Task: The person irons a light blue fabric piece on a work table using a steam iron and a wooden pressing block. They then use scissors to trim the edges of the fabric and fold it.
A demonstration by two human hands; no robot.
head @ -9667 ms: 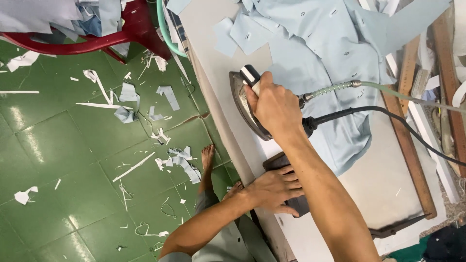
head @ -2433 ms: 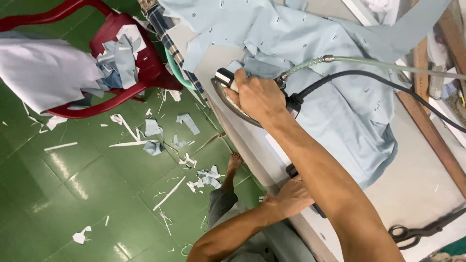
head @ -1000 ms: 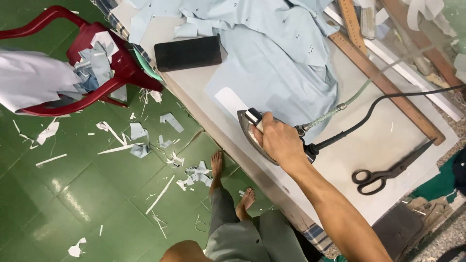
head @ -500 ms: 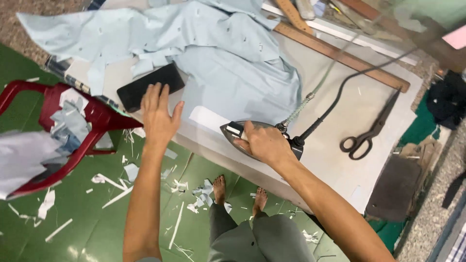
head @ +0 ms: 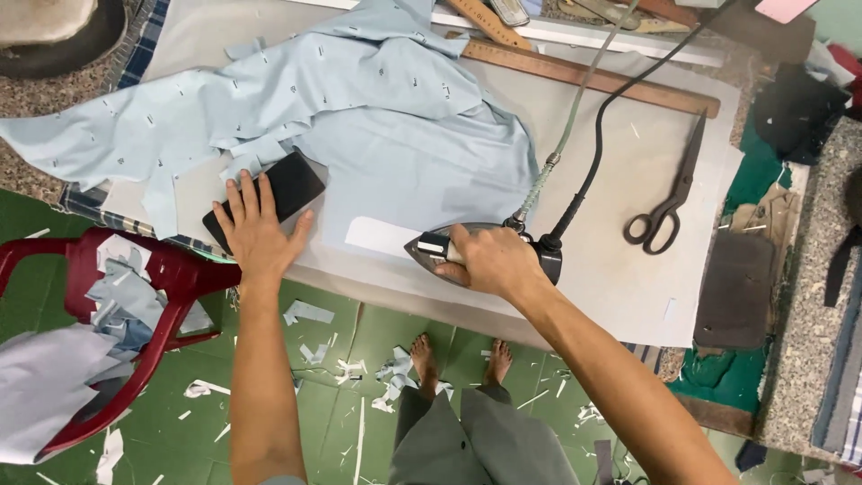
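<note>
Left hand (head: 259, 229) lies flat, fingers spread (arm extended), while right hand (head: 485, 261) is clenched.

iron (head: 467, 254): metal | shirt (head: 359, 108): matt cloth | phone (head: 269, 198): glossy | ruler (head: 593, 76): wood

Dark phone screen (head: 274, 193) beside cloth

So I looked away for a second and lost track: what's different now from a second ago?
The left hand, out of view a second ago, has come in and lies flat on the black phone at the table's edge. The right hand still grips the iron. The scissors and the blue fabric lie as before.
</note>
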